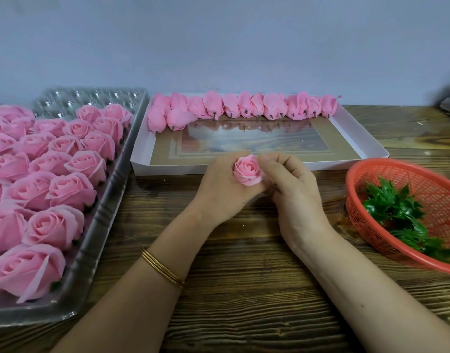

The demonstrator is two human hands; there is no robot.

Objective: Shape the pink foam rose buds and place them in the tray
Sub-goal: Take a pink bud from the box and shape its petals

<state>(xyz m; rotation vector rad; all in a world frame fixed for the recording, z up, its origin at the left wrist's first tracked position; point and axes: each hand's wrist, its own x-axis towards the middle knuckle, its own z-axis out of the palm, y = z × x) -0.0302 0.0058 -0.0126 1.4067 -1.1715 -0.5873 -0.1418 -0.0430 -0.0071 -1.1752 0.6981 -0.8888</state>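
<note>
Both bare forearms come in from the lower edge and converge over the counter, backs of the hands turned up. The left hand [222, 186], with thin gold bangles [163, 267] on its wrist, is cupped around the pink rose bud [246, 171] from the left and below, its thumb lying along the bud's top edge. The right hand [293, 192] meets it from the other side, its fingers [276, 159] curled inward with the tips pinching the bud's outer petal, the two hands touching beneath the bud.
</note>
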